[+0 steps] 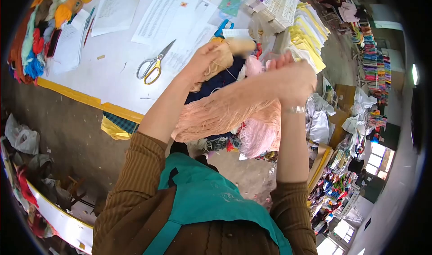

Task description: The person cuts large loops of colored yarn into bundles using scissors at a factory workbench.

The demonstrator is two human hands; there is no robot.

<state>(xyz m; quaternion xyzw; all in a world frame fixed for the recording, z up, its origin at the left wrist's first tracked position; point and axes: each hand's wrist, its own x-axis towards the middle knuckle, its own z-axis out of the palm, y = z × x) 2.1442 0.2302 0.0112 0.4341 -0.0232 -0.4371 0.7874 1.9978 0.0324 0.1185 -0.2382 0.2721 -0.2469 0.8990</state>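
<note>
My left hand [206,62] is closed around a beige bundle of yarn [220,60] at the table's right side. My right hand [294,77] is raised over the yarn pile, its fingers curled and smeared by motion, so its grip does not show. Below it, a long peach yarn skein [220,116] stretches across the pile. Pale pink yarn [258,138] hangs at the table's edge, and dark navy yarn [211,87] lies beneath the beige bundle. Scissors [154,66] with one yellow handle lie to the left of my left hand.
Printed sheets [168,19] lie on the white table [112,59]. White boxes [272,5] and yellow-and-white stacked packets [306,37] stand at the right. Colored yarn bundles [33,43] and a dark phone [53,42] are at the far left. Plastic bags [320,120] fill the right side.
</note>
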